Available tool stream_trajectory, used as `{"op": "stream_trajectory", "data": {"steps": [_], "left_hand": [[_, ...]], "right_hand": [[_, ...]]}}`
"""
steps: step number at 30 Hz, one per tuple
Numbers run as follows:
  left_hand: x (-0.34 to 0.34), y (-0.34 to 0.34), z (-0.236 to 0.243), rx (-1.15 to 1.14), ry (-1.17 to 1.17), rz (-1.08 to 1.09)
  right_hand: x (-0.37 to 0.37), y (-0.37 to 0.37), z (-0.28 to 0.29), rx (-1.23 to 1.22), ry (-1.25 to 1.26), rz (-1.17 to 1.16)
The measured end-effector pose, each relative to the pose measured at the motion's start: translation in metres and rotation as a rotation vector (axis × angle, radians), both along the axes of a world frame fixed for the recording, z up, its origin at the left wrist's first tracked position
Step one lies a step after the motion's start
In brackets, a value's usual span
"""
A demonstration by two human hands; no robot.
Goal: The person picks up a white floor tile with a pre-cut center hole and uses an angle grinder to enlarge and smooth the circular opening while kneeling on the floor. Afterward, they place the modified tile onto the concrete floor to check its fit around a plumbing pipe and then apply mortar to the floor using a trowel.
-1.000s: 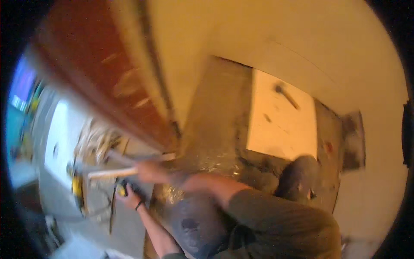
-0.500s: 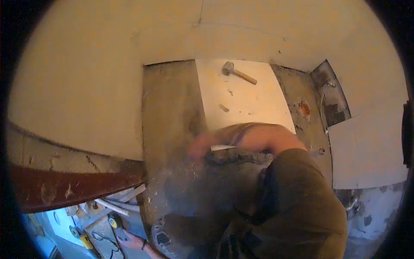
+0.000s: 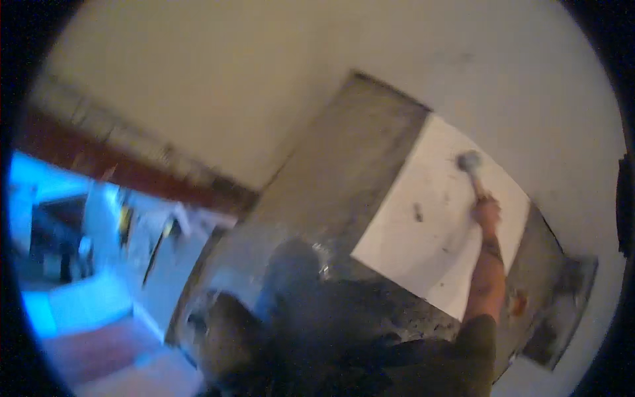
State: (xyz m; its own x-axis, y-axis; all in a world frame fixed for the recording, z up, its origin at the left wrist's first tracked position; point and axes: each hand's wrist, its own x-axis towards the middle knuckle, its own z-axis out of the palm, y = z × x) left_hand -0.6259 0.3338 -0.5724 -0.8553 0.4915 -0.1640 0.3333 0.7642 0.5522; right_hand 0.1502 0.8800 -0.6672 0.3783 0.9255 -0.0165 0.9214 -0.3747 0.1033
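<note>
My right hand (image 3: 488, 212) is closed round the handle of a hammer (image 3: 469, 161) with a chunky grey head and a wooden handle. The hammer's head is over the far part of a pale square tile (image 3: 410, 228); blur hides whether it touches the surface. Several dark smudges mark the tile. My right arm reaches across the tile's right side from the lower edge. I do not see my left hand.
Rough grey floor (image 3: 331, 165) borders the tile, with plain walls (image 3: 218, 86) beyond. A dark, stained box-like piece (image 3: 562, 308) stands at the right. A reddish-brown threshold (image 3: 132, 178) edges a bluish-lit area with blurred items at the left.
My right hand has moved from the tile's near edge to the hammer and gripped its handle. My left hand has left the picture. The view has turned, shifting the tile right.
</note>
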Motion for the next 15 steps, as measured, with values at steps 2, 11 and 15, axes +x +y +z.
{"op": "stream_trajectory", "data": {"steps": [2,11,15], "left_hand": [[0.026,0.003,0.005,0.005,-0.104,-0.022],[0.04,0.034,0.013,0.163,-0.511,-0.124],[0.028,0.116,0.033,0.348,-0.88,-0.269]], "right_hand": [[0.025,0.001,0.019,-0.163,0.129,0.047],[-0.117,-0.112,0.13,-0.109,0.811,0.414],[-0.275,-0.143,0.169,-0.344,1.007,1.012]]}}
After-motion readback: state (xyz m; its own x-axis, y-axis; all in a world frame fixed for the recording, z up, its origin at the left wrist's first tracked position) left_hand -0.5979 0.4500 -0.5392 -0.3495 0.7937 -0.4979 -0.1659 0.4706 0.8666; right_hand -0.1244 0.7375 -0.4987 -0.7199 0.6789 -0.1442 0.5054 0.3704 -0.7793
